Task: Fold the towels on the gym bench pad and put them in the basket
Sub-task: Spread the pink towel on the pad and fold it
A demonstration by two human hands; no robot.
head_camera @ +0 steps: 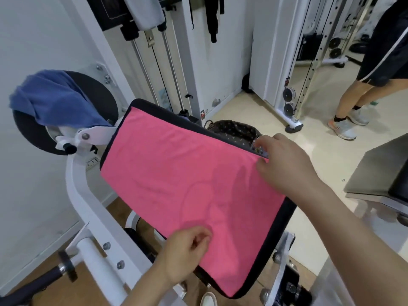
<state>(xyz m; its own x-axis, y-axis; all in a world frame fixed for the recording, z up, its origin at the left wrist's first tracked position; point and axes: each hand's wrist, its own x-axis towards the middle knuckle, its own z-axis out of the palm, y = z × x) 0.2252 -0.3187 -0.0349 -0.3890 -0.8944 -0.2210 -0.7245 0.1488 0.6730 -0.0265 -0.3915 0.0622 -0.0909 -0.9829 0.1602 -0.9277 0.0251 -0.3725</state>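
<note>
Both hands, left hand (185, 252) and right hand (284, 162), pinch the pink towel (187, 184) (flat on the bench pad (284, 235)).

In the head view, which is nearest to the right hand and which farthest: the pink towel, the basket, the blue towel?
From the right hand:
1. Pink towel, spread on the bench pad, touched at its right edge.
2. Basket, dark and patterned, just behind the pad.
3. Blue towel, draped over the roller, far left.
</note>
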